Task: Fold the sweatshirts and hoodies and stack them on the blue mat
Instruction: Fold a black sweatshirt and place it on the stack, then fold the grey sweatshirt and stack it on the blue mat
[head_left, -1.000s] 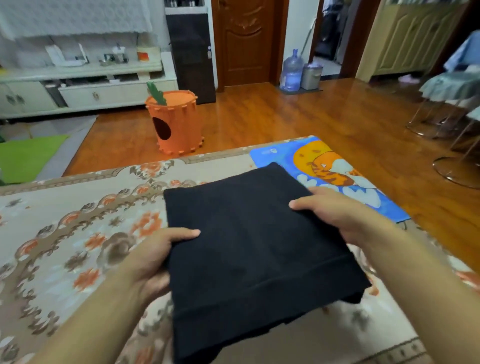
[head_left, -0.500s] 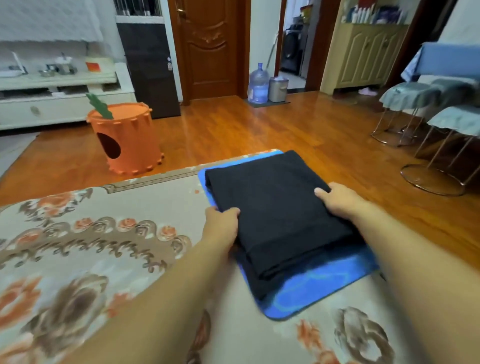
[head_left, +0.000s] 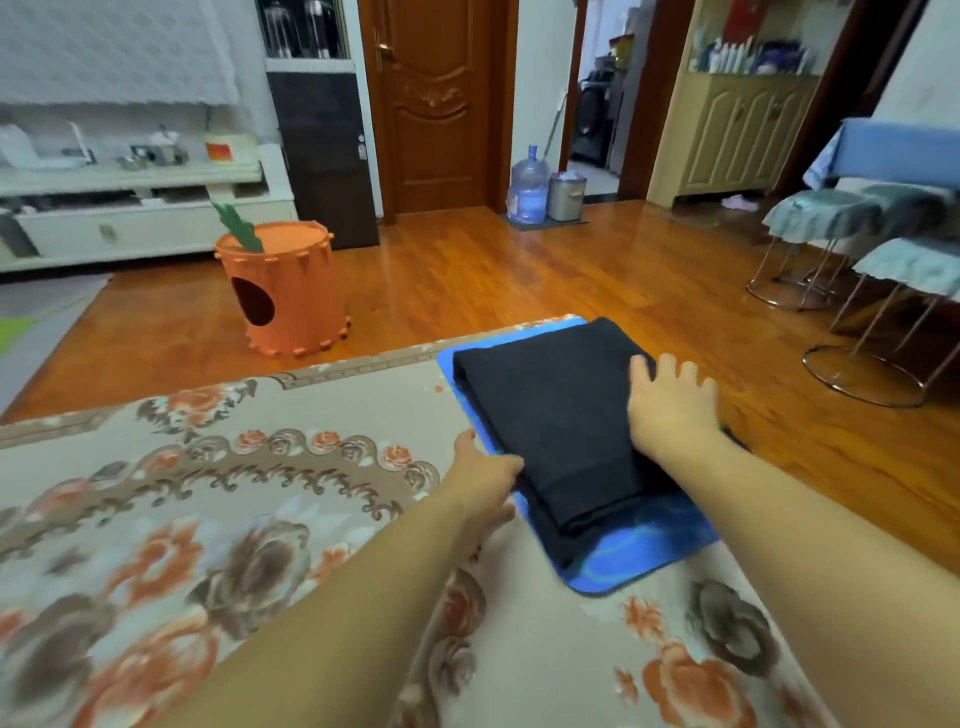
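— Where's the garment?
— The folded black sweatshirt (head_left: 566, 415) lies on the blue mat (head_left: 639, 545), by the floral rug (head_left: 260, 519) edge.
— Your fingers?
— My right hand (head_left: 672, 402) rests flat, fingers spread; my left hand (head_left: 485, 475) touches its near edge, fingers hidden.

folded black garment (head_left: 561, 415) on blue mat (head_left: 644, 551) | right hand (head_left: 672, 402) flat on top | left hand (head_left: 483, 478) at its edge
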